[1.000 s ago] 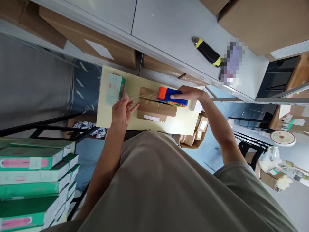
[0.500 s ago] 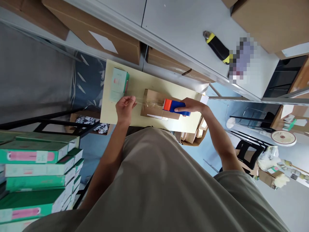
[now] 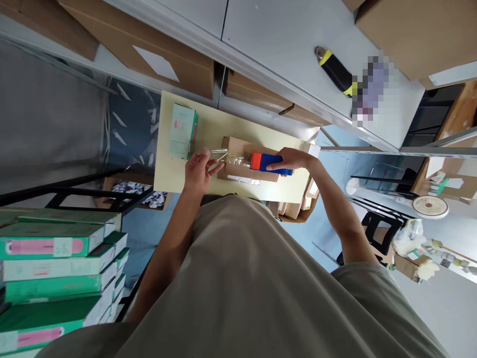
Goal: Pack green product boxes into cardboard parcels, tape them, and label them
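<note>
Centrally, taped carton (image 3: 240, 170), contents hidden.

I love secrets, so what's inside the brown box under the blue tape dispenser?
The brown box looks shut, so its inside is hidden. Clear tape shows on top, beside the dispenser.

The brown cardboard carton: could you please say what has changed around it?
The right hand brought the blue and orange tape dispenser nearer the person; the dark gap atop the carton no longer shows. The left hand still pinches clear tape; the green and white box stays.
</note>
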{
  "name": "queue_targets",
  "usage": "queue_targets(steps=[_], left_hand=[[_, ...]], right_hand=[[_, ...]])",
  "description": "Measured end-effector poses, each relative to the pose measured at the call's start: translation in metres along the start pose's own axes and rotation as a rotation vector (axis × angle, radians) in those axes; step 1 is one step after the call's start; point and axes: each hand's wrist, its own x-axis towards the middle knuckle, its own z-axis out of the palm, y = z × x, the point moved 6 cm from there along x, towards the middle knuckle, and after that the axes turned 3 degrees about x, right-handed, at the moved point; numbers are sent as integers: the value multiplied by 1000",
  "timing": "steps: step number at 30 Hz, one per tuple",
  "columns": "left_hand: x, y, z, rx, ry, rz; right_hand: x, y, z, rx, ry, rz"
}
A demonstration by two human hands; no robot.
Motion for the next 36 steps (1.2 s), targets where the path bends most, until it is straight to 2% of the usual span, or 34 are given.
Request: queue_targets(steps=[5, 8, 13, 17, 20, 22, 24, 28, 33, 36], left_hand=[[6, 11, -12, 149, 133, 139], [14, 8, -19, 245, 136, 194], [46, -25, -27, 332, 137, 149], [64, -55, -12, 373, 79, 131], [66, -64, -3, 438, 53, 123], [63, -60, -7, 504, 106, 130], [56, -46, -8, 565, 146, 208], [37, -19, 10, 698, 76, 418], [24, -10, 26, 812, 142, 438], [19, -7, 29, 851, 196, 472]], right_hand=[[1, 0, 3, 39, -42, -27], [1, 0, 3, 23, -26, -19], [3, -8, 2, -37, 23, 29], [3, -16, 2, -102, 49, 26], [3, -19, 2, -128, 59, 25], [4, -19, 3, -120, 54, 19], [6, -19, 3, -104, 49, 12], [11, -17, 7, -68, -1, -24], [10, -15, 13, -13, -2, -49], [-4, -7, 15, 7, -6, -60]])
